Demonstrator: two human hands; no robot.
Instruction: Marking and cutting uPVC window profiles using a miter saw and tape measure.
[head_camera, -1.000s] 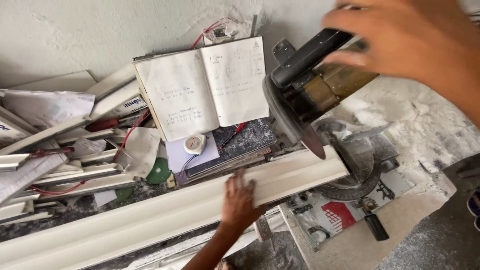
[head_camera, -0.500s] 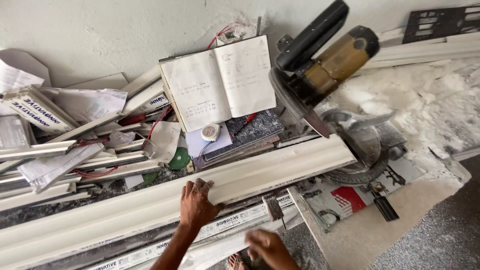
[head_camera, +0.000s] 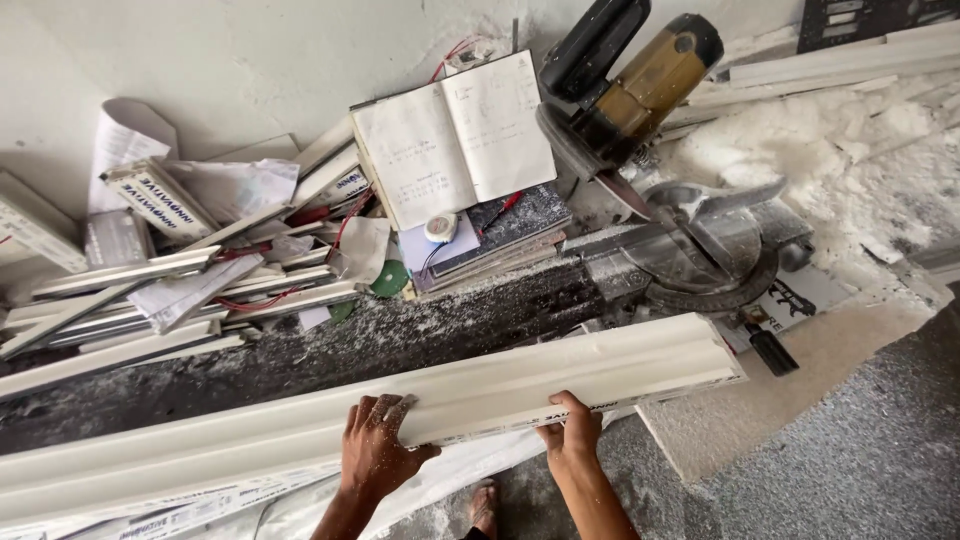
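Fingers (head_camera: 385, 410) of the left hand (head_camera: 375, 450) curl over the near edge of the long white profile (head_camera: 520, 390), gripping it; the right hand (head_camera: 572, 432) clasps the same edge just to the right. The profile's right end lies free near the mitre saw (head_camera: 650, 150), with bare floor (head_camera: 850, 450) beyond. Its left end runs out of view. Far behind, an open notebook (head_camera: 455, 140) rests on what seems a cluttered worktop (head_camera: 400, 335).
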